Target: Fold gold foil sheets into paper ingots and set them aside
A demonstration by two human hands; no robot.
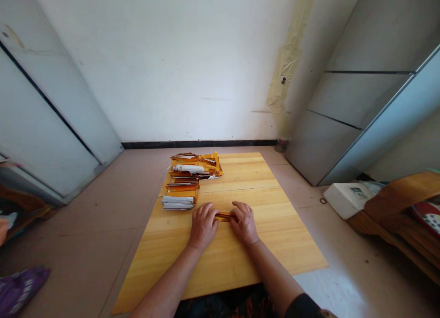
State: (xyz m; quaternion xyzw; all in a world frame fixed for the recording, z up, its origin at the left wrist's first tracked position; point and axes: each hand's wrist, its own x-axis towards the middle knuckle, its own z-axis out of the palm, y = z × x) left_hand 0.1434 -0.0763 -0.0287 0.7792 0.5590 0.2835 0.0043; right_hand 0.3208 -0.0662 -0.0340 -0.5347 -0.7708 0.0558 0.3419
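Note:
Between my two hands, low over the wooden tabletop (275,217), is a narrow folded strip of shiny gold-brown paper (224,216). My left hand (204,224) grips its left end, fingers curled over it. The right end is pinched in my right hand (243,222), with the index finger bent up. Both thumbs are near the strip's front edge, and the hands cover its ends. Just beyond my left hand lie white folded papers (178,202) in a small stack. Behind them sit more gold-brown folded pieces (182,187).
Further back on the table are a white folded bundle (188,168) and gold folded sheets (211,160). A grey refrigerator (347,102) stands at the right, near a white box (347,200) and a wooden bench (395,208). A purple bag (24,288) lies at lower left.

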